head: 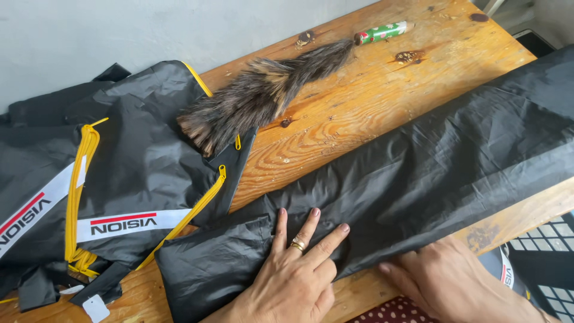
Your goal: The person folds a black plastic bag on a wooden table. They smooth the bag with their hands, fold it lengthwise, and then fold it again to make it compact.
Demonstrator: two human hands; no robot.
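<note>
From the head view we are pressing our left hand flat, fingers spread, on the near end of a long black folded garment that is lying slantwise across the wooden table; the hand is gripping nothing. Our right hand is resting on the garment's near edge with fingers stretched out, though whether its fingertips are tucking under the fabric we cannot tell. To the left a second black garment is lying crumpled, showing yellow zips, white bands with red and black lettering, and a small white tag hanging at its lower edge. A brown feather duster is lying partly across that garment, its green, patterned handle pointing toward the table's far corner, well apart from both hands.
</note>
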